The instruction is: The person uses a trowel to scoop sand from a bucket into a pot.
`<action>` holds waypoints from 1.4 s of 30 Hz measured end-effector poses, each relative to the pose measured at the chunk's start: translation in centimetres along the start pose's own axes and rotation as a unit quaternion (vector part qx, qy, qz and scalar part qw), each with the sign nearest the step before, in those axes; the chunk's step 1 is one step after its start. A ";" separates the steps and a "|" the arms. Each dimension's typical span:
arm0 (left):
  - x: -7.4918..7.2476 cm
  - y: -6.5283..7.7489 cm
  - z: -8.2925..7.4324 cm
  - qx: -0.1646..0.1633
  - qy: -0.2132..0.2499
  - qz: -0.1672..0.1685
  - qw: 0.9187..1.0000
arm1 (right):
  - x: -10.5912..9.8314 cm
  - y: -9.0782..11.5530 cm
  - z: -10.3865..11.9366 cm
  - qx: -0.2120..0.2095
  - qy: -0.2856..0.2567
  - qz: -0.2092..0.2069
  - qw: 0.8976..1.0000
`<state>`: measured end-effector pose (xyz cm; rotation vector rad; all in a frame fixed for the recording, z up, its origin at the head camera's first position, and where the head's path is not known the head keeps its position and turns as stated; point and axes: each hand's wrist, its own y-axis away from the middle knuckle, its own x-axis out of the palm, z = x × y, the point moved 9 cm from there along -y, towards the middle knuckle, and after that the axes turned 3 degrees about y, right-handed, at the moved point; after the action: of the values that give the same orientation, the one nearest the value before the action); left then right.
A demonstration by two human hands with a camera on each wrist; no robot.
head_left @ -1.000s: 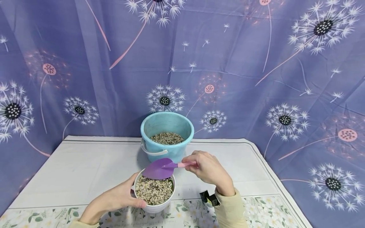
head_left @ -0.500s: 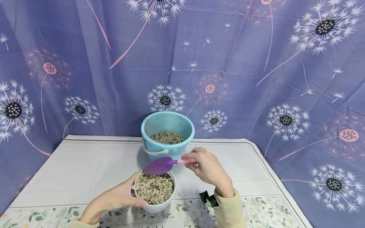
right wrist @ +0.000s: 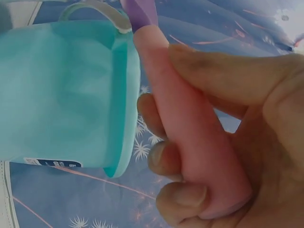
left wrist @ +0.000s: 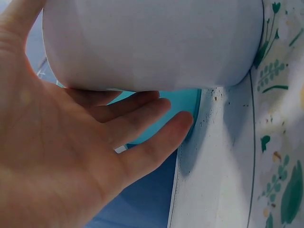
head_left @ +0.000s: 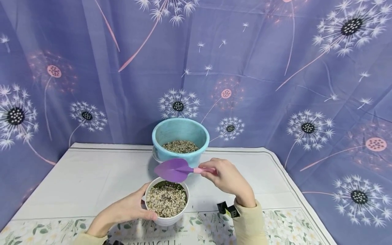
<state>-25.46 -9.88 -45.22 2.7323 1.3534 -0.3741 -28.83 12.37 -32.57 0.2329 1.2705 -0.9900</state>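
My left hand (head_left: 130, 207) holds a white pot (head_left: 167, 222) at its left side, thumb in front and fingers behind. A pale, speckled granular mix (head_left: 166, 202) fills much of the pot, with a dark green patch at the far inner edge. In the left wrist view the fingers (left wrist: 152, 147) reach along the pot's wall (left wrist: 152, 42). My right hand (head_left: 228, 180) grips the pink handle (right wrist: 190, 123) of a garden trowel (head_left: 173, 170). The trowel's purple blade hangs above the pot's far rim, pointing left, with no mix visible on it.
A light blue bucket (head_left: 180, 158) stands behind the pot, part-filled with similar granular mix (head_left: 180, 146). The trowel blade covers part of its front. A small black object (head_left: 226, 208) shows beside the right sleeve. A dandelion-print curtain (head_left: 131, 85) hangs behind the white table (head_left: 101, 177).
The trowel has lifted off the pot's far rim and moved away toward the bucket. Its blade has turned to show more of its broad face. The left hand stays on the pot.
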 end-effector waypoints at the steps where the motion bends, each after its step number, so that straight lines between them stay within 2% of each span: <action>1: 0.0 0.0 -0.1 0.004 0.001 0.004 1.000 | -0.1 0.1 -0.2 0.002 -0.012 0.001 1.000; 4: 0.1 -0.1 -0.4 0.021 0.006 0.014 1.000 | -0.6 0.2 -1.0 0.021 -0.035 0.001 0.999; 6: 0.1 -0.1 -0.5 0.024 0.018 0.021 0.999 | -1.0 0.3 -1.5 0.034 -0.045 -0.001 0.998; 9: -0.3 -0.1 -0.8 0.018 0.008 0.017 1.000 | -1.7 0.0 -2.1 0.046 -0.051 -0.013 0.998; 13: -1.7 -0.1 -1.5 0.003 -0.065 -0.011 0.998 | -2.9 -0.8 -2.8 0.053 -0.048 -0.031 0.997; 16: -3.2 -0.5 -1.8 -0.023 -0.118 -0.047 0.992 | -3.9 -1.6 -3.1 0.052 -0.029 -0.041 0.997; 18: -4.3 -0.9 -2.0 -0.044 -0.132 -0.073 0.988 | -4.5 -2.3 -3.3 0.053 -0.017 -0.043 0.998; 21: -6.0 -1.8 -2.5 -0.057 -0.138 -0.110 0.983 | -5.1 -3.3 -3.6 0.050 0.006 -0.040 0.998; 25: -8.3 -3.4 -3.7 -0.037 -0.148 -0.154 0.976 | -5.4 -4.9 -4.1 0.053 0.026 -0.023 0.998; 27: -9.5 -4.3 -4.2 -0.031 -0.159 -0.177 0.971 | -5.2 -5.6 -4.5 0.060 0.038 -0.012 0.997; 32: -12.0 -6.4 -4.4 -0.046 -0.196 -0.226 0.953 | -4.5 -7.3 -5.8 0.078 0.073 0.013 0.994; 36: -13.3 -7.8 -4.3 -0.065 -0.209 -0.251 0.943 | -3.9 -8.5 -6.6 0.092 0.091 0.031 0.991; 42: -14.4 -9.5 -4.1 -0.082 -0.212 -0.278 0.933 | -3.1 -10.2 -7.2 0.101 0.135 0.057 0.984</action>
<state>-40.62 -14.55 -37.21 1.9334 1.8831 -0.7853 -41.01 12.52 -28.64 0.6080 1.3841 -1.0132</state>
